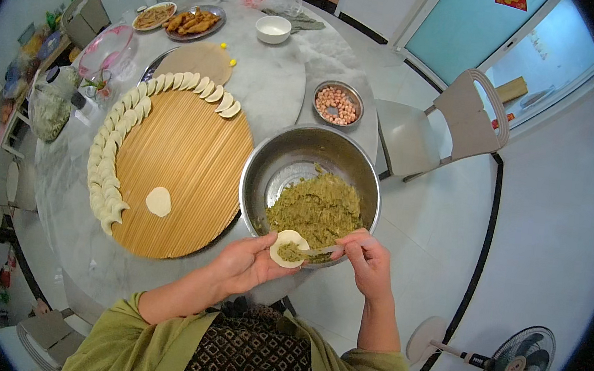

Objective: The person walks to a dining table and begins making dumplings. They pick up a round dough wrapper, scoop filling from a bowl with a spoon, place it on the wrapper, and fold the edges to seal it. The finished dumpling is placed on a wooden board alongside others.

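Note:
On my left hand (248,262) rests a round dough wrapper (289,235), held at its edge by the thumb, with a small heap of green filling on it. My right hand (367,256) grips a pale spoon or spatula (322,250), its tip at that heap. Both hands are over the near rim of a large stainless steel bowl (248,181), which holds a mound of greenish minced filling (322,204). To the left, a round slatted board (189,137) carries a single flat wrapper (159,202). Folded dumplings (108,164) line its left and far edges in overlapping rows.
A metal bowl of pinkish nuts or beans (337,105) stands beyond the large bowl. Farther back are a white bowl (273,30), a plate of fried food (195,21) and plastic bags (52,108). A chair (442,124) and a fan (515,367) stand at right.

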The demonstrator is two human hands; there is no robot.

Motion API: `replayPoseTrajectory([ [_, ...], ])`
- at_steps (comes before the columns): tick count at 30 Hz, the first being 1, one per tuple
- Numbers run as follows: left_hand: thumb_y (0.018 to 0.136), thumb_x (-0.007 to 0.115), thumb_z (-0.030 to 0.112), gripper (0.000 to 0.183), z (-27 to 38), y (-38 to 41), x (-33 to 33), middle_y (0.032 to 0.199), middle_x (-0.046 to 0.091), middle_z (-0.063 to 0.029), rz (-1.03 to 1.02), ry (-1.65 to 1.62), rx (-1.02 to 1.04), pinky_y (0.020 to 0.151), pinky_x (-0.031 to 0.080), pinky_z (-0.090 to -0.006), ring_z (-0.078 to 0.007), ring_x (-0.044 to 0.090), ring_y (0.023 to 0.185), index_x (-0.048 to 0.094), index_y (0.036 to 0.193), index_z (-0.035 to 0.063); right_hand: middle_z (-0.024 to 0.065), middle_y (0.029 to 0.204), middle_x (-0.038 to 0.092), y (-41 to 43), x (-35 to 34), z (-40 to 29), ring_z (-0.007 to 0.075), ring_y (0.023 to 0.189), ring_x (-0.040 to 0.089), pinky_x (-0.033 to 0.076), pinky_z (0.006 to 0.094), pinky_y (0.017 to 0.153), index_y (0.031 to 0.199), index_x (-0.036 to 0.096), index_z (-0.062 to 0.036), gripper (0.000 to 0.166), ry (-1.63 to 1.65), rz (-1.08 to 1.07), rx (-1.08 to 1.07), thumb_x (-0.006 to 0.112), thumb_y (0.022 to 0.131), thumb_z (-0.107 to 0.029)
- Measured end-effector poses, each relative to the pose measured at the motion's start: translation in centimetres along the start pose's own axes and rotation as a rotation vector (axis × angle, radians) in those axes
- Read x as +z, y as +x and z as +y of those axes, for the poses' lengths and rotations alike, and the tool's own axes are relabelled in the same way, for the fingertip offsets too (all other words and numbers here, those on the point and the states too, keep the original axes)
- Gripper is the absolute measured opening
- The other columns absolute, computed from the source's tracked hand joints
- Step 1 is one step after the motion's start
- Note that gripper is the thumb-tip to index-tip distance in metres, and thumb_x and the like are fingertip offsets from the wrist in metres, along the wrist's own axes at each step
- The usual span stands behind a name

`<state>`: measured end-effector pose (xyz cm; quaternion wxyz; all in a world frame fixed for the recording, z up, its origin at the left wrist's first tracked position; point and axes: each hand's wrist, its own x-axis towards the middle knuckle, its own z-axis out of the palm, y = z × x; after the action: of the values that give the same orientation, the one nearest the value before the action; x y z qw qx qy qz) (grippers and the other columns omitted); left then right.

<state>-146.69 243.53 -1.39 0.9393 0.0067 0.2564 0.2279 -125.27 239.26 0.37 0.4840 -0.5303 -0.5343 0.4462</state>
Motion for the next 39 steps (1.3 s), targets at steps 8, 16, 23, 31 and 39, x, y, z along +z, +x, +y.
replayPoseTrajectory([
  [8,0.092,0.026,0.025,0.043,-0.9,-1.2,-1.0,0.120,0.039,-0.0213,-0.026,0.010,0.016,0.089,0.043,-0.0363,-0.0321,0.045,0.107,0.027,0.122,-0.0054,0.0056,0.072,0.059,-0.8,0.5,-1.2,0.0122,0.070,0.054,0.042,0.0267,0.067,0.087,0.057,-0.0007,0.016,0.161,0.013,0.099,0.048,0.085,-0.014],
  [16,0.092,0.028,0.024,0.041,-1.6,-2.1,-2.1,0.120,0.041,-0.0197,0.027,-0.006,0.046,0.089,0.043,-0.0354,-0.0309,0.046,0.107,0.030,0.122,-0.0042,0.0059,0.074,0.060,-1.7,-0.3,0.3,0.0149,0.075,0.055,0.042,0.0292,0.068,0.081,0.061,-0.0044,0.014,-0.197,0.267,0.029,0.052,0.082,-0.016],
  [23,0.092,0.028,0.023,0.039,-2.3,-3.5,-2.5,0.119,0.042,-0.0188,0.018,0.032,0.115,0.090,0.042,-0.0368,-0.0302,0.046,0.108,0.031,0.122,-0.0032,0.0012,0.078,0.060,-2.1,0.4,4.9,0.0203,0.077,0.049,0.033,0.0358,0.069,0.075,0.065,-0.0136,0.011,-1.053,0.130,-0.168,0.059,0.072,-0.023],
  [31,0.092,0.028,0.023,0.038,-2.9,-5.3,-3.2,0.119,0.044,-0.0165,-0.008,0.066,0.171,0.090,0.040,-0.0382,-0.0275,0.046,0.108,0.033,0.121,-0.0010,0.0002,0.078,0.052,-3.6,2.6,0.4,0.0200,0.079,0.048,0.033,0.0356,0.067,0.083,0.063,-0.0171,0.017,-1.135,0.151,-0.355,0.064,0.067,-0.023],
  [39,0.092,0.028,0.024,0.037,-3.6,-6.5,-2.8,0.117,0.045,-0.0151,-0.035,0.074,0.148,0.090,0.039,-0.0371,-0.0240,0.047,0.106,0.036,0.119,-0.0013,-0.0008,0.082,0.053,-5.7,8.0,-2.9,0.0183,0.078,0.051,0.036,0.0333,0.065,0.080,0.060,-0.0151,0.020,-0.830,-0.129,-0.734,0.067,0.061,-0.015],
])
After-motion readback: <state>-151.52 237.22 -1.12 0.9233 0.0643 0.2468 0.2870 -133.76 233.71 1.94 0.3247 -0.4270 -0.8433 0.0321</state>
